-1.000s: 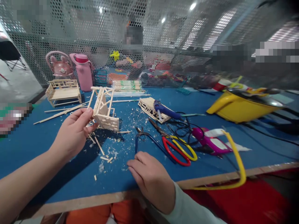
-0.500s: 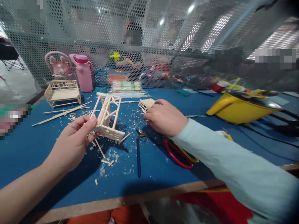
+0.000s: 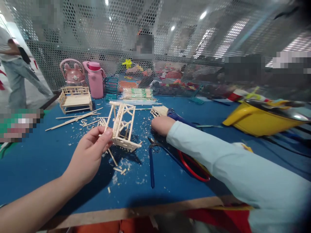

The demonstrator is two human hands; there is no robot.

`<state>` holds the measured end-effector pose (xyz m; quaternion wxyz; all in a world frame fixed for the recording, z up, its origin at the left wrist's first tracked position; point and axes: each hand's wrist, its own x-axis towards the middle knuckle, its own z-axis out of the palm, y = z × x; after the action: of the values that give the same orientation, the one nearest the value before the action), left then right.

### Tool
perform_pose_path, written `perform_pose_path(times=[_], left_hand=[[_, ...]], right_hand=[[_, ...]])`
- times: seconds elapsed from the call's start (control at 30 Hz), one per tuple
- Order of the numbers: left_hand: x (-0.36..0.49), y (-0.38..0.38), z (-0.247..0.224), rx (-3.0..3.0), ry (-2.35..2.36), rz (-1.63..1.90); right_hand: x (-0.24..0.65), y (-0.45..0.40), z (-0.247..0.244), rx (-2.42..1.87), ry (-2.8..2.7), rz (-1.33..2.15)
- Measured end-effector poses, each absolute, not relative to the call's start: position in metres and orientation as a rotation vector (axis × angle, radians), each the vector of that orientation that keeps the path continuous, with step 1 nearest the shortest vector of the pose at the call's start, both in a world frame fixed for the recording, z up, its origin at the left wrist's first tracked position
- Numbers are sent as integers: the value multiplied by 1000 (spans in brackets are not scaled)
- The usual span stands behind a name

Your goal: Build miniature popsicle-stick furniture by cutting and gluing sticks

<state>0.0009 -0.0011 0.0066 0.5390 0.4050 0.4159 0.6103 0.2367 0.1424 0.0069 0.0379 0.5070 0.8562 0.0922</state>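
My left hand [image 3: 91, 152] pinches a small frame of pale wooden sticks [image 3: 123, 124] between thumb and fingers, held tilted above the table. My right hand [image 3: 162, 125] is bent over at the wrist, low over the table, with its fingers hidden. Just beyond it lie a small pale stick-built piece [image 3: 159, 111] and a dark blue object [image 3: 175, 116] whose kind I cannot make out. Blue-handled cutting pliers [image 3: 151, 165] lie splayed between my hands. Partly under my right forearm are red-handled scissors [image 3: 194, 173].
A miniature stick bench [image 3: 75, 99], loose sticks [image 3: 73, 119] and offcuts lie at left. Pink bottles [image 3: 95, 82] and packaged sticks [image 3: 137, 94] stand or lie before the mesh screen. A yellow container [image 3: 262, 119] is at right. A person [image 3: 14, 71] is at far left.
My right hand has turned down and inward, hiding its fingers, and the dark blue object now shows beyond it. My left hand still holds the stick frame. The view has shifted slightly left.
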Motion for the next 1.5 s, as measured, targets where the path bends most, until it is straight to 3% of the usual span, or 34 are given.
perform_pose_path(times=[0.17,0.33,0.5,0.67,0.73,0.93,1.17,1.23,1.37,1.5], left_hand=[[0,-3,-1,1035,987,1453],[4,-9,-8,1066,990,1500],[13,-17,-11,1123,963,1512],[16,-21,-11,1185,950,1519],[15,-21,-11,1188,948,1516],[13,-19,-11,1205,993,1531],[13,-15,2,1045,961,1437],[12,-12,11,986,965,1420],[6,-4,31,867,977,1401],[-3,1,42,879,966,1476]], right_hand=[[224,123,19,1511,2437,244],[217,87,47,1437,2660,231],[220,50,56,1758,3301,-292],[214,14,58,1986,3344,-818],[210,6,60,1913,3363,-799],[218,17,49,1983,3234,-290],[221,36,19,2025,3148,-1302],[222,39,17,1975,3107,-1393],[227,37,19,1630,2965,-1238],[222,28,16,1203,2672,-1538]])
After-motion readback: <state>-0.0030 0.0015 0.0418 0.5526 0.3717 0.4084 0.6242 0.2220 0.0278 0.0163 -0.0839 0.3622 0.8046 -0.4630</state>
